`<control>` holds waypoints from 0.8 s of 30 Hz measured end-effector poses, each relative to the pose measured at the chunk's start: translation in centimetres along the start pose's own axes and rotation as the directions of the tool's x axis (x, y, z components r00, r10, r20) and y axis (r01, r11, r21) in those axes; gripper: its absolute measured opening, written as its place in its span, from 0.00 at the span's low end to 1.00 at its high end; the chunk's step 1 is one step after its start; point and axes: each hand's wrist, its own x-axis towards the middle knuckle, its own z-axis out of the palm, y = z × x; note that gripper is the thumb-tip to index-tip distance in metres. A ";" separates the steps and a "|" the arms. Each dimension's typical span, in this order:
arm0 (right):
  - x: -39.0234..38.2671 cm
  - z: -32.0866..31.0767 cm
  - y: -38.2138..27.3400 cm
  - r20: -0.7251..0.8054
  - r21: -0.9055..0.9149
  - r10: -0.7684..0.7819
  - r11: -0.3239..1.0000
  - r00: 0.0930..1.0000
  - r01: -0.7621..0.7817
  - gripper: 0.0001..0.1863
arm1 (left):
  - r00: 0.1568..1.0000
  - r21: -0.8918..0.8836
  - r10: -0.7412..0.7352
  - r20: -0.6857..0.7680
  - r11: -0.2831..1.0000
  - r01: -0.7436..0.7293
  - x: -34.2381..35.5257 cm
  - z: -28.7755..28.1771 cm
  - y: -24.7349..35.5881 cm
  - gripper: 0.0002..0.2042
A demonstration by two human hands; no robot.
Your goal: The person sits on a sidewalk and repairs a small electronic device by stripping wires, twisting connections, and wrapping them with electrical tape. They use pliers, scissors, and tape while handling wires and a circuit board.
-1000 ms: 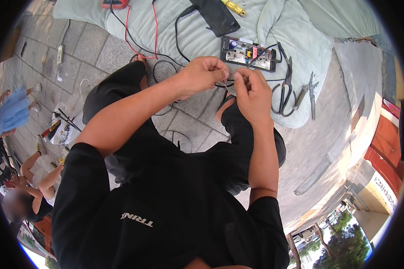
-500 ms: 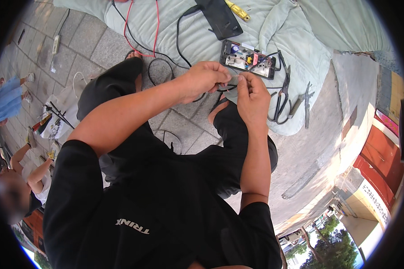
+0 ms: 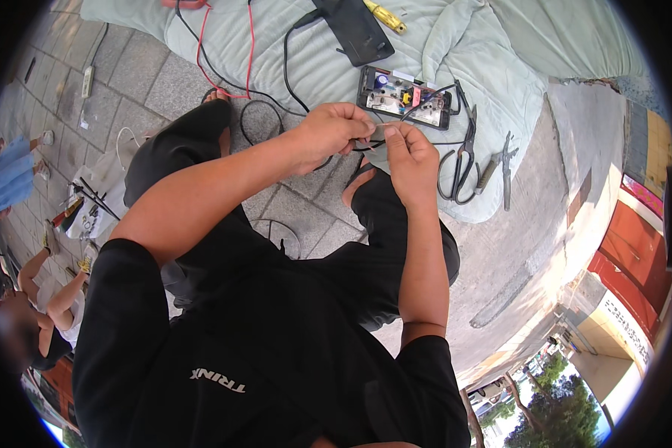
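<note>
Black wire [image 3: 366, 144] nearer circuit board [image 3: 405, 98]

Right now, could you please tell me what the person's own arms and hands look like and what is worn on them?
Both forearms are bare, and so are the left hand and right hand: no gloves, watch or rings show. Short black sleeves end above the elbows, part of a black T-shirt with pale lettering on the chest.
</note>
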 end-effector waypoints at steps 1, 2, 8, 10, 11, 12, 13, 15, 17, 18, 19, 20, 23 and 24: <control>-0.2 0.0 -0.6 0.024 0.073 0.060 0.995 0.998 -0.062 0.12 | 1.000 0.003 -0.003 0.001 1.000 0.003 0.0 0.1 0.1 0.03; -0.3 0.0 -0.8 0.052 0.144 0.118 0.982 0.992 -0.125 0.12 | 1.000 0.006 -0.007 0.001 1.000 0.007 -0.1 0.2 0.2 0.03; 0.4 -0.2 0.7 0.041 0.153 0.153 0.976 0.987 -0.157 0.11 | 1.000 0.020 0.017 0.013 1.000 -0.018 -0.1 0.5 0.3 0.04; 0.4 -0.1 0.4 0.045 0.180 0.150 0.971 0.988 -0.156 0.11 | 1.000 0.026 0.020 0.015 0.999 -0.021 0.0 0.5 0.3 0.04; 0.4 -0.1 0.3 0.048 0.194 0.149 0.969 0.988 -0.155 0.11 | 1.000 0.028 0.021 0.016 0.999 -0.021 0.0 0.5 0.2 0.04; 0.4 -0.1 0.2 0.048 0.191 0.150 0.969 0.987 -0.157 0.11 | 1.000 0.029 0.022 0.017 0.999 -0.022 0.1 0.4 0.1 0.04; 0.4 -0.2 0.2 0.049 0.188 0.152 0.969 0.987 -0.159 0.11 | 1.000 0.038 0.019 0.012 0.999 -0.020 0.1 0.4 0.2 0.04; 0.4 -0.1 0.0 0.045 0.189 0.162 0.968 0.986 -0.168 0.10 | 1.000 0.056 0.015 0.002 0.998 -0.015 0.0 0.5 0.2 0.04; 0.4 0.2 -0.5 0.035 0.196 0.179 0.964 0.983 -0.182 0.08 | 1.000 0.084 0.016 -0.005 0.996 -0.016 0.1 0.4 0.2 0.04; 0.4 0.2 -0.4 0.030 0.190 0.168 0.967 0.985 -0.171 0.07 | 1.000 0.098 0.017 -0.009 0.995 -0.016 0.1 0.4 0.2 0.04; 0.5 0.2 -0.4 0.026 0.184 0.157 0.970 0.987 -0.159 0.07 | 1.000 0.101 0.026 -0.015 0.995 -0.024 0.0 0.5 0.3 0.04; 0.6 0.2 -0.3 0.021 0.179 0.145 0.973 0.989 -0.147 0.07 | 0.999 0.104 0.034 -0.020 0.994 -0.032 -0.1 0.7 0.3 0.05; 0.6 0.4 -0.6 0.024 0.166 0.143 0.975 0.989 -0.145 0.07 | 0.998 0.121 0.052 -0.018 0.991 -0.050 -0.2 0.6 0.2 0.05; 0.6 0.4 -0.5 0.027 0.159 0.139 0.977 0.990 -0.141 0.07 | 0.998 0.129 0.057 -0.014 0.990 -0.054 -0.1 0.5 0.1 0.05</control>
